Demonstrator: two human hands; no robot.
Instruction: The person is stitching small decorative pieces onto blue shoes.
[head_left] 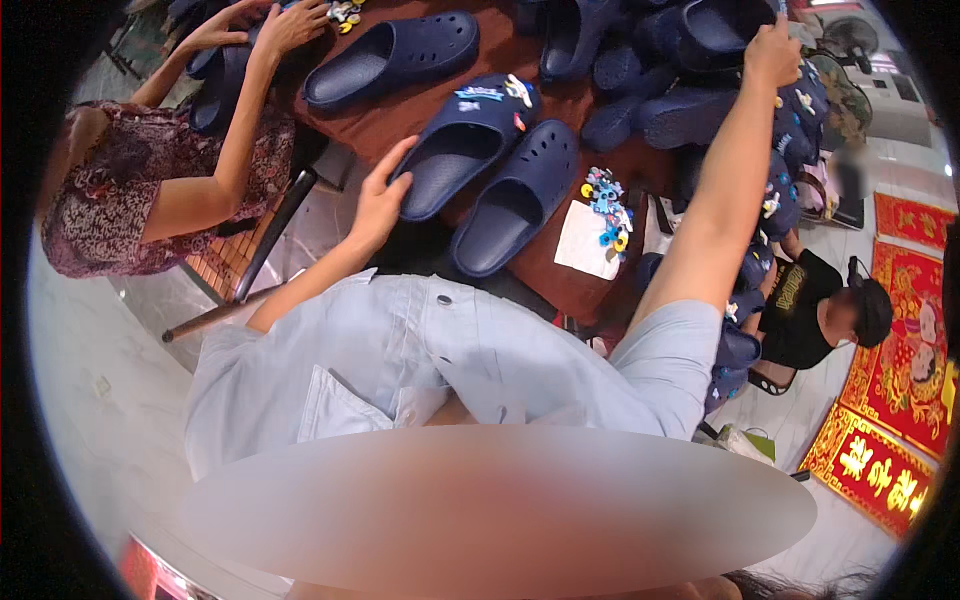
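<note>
My left hand (378, 208) grips the heel end of a navy clog (470, 130), with its thumb at the opening's rim. Colourful charms (486, 95) are fixed on that clog's toe. Beside it, to the right, lies a plain navy clog (512, 205) with bare holes. A white sheet (586, 244) next to it carries a cluster of loose charms (608, 210) in blue, yellow and black. Stretched to the far right, my right hand (775, 57) is closed at the edge of another navy clog (722, 28) on the pile.
Several navy clogs (690, 118) are heaped at the far right of the brown-covered table (565, 275). Another clog (392, 60) lies at the back. To the left, a person in a patterned top (180, 195) handles a clog. A person in black (805, 310) is at the right.
</note>
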